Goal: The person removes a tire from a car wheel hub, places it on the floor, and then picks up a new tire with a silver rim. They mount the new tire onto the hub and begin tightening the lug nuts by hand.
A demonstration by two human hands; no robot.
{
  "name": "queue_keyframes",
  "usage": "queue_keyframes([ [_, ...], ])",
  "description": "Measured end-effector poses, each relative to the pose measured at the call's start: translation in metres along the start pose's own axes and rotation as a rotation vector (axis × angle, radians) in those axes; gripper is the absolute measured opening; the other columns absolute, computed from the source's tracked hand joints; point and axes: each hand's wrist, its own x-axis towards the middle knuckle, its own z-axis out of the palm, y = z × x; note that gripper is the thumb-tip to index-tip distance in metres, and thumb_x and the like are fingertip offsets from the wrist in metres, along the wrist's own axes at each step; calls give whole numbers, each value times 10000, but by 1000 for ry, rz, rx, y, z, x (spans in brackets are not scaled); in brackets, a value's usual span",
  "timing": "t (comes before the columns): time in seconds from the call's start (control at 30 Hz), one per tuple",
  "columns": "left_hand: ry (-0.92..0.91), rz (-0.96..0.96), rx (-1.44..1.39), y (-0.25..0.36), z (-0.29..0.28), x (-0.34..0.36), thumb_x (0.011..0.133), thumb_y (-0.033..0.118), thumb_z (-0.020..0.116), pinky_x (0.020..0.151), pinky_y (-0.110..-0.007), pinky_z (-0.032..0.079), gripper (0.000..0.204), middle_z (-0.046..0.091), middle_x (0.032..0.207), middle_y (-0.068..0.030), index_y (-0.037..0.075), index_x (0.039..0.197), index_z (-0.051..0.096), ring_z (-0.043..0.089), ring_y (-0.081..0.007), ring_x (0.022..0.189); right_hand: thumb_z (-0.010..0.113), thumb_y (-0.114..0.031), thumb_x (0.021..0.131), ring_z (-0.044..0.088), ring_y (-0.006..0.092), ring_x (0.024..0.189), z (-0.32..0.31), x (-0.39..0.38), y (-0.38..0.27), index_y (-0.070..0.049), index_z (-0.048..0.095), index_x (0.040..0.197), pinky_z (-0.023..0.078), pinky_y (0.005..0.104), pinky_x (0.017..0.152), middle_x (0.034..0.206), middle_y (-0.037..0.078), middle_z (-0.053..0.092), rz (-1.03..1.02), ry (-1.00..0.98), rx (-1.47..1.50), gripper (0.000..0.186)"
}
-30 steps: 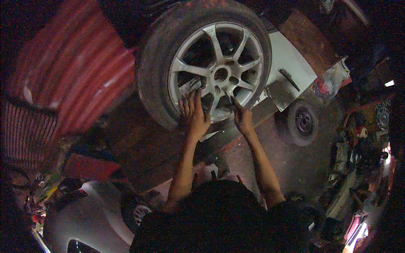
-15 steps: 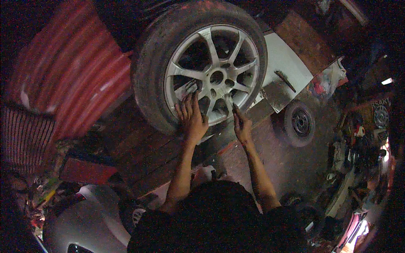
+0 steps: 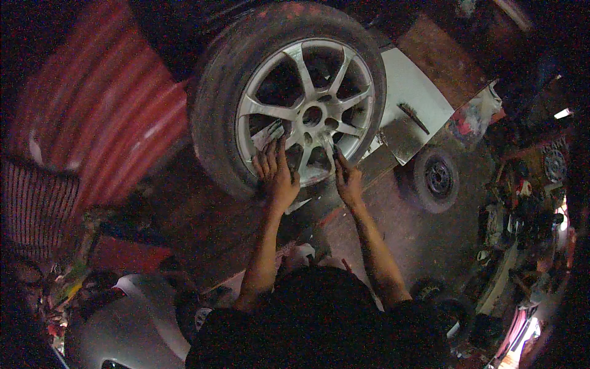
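Car wheel (image 3: 289,92) — silver multi-spoke alloy rim in a worn tyre — fills the upper centre of the frame, face turned toward me. My left hand (image 3: 276,175) lies flat on the lower-left spokes, fingers (image 3: 273,154) spread and extended, palm on the rim's lower edge, not clamped on anything. My right hand (image 3: 348,181) sits just right of it at the lower rim, fingertips pushed in between two spokes — whether they're curled round a spoke I cannot tell.

Progress, my read: wheel is in hand and being steadied or positioned; centre hub hole shows bare, no fasteners or tool visible, so the main work looks still ahead.

Outward: white panel (image 3: 409,98) right of the tyre, small dark wheel (image 3: 436,178) at mid right, red corrugated sheet (image 3: 104,117) upper left, grey car body (image 3: 117,326) lower left.
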Motion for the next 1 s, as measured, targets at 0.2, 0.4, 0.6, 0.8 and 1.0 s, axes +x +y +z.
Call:
queue_keyframes([
  [0.2,-93,-34,37,4,-4,6,743,182,725,1192,-628,75,963,331,1534,-178,66,1558,225,275,-396,1434,498,-104,1028,604,245,1232,37,-18,46,-93,492,1460,467,360,1009,1343,178,619,56,-3,65,432],
  [0.4,-22,-11,22,-2,8,-3,752,200,731,1189,-630,84,956,338,1530,-186,71,1557,232,282,-400,1430,515,-124,1030,666,152,993,14,-11,24,-126,519,1451,516,320,836,1169,209,699,121,-37,-71,421],
  [0.6,-52,-20,25,2,0,4,763,194,721,1186,-630,93,929,339,1528,-196,60,1551,247,280,-401,1430,550,-139,1020,554,76,713,24,22,-18,-98,524,1442,502,282,657,992,194,726,100,-10,56,425],
  [0.8,-40,-10,38,2,0,5,762,196,729,1182,-631,106,931,355,1516,-200,56,1548,250,307,-404,1410,553,-82,972,728,294,839,21,45,-45,-49,554,1399,541,384,795,1069,223,717,-138,-19,173,427],
  [1.0,-40,-39,23,-4,5,3,741,196,750,1185,-629,100,971,351,1514,-188,63,1552,233,313,-405,1407,566,-43,917,694,393,781,-5,78,-63,-159,532,1439,535,432,678,993,251,701,-228,-283,-227,537],
])
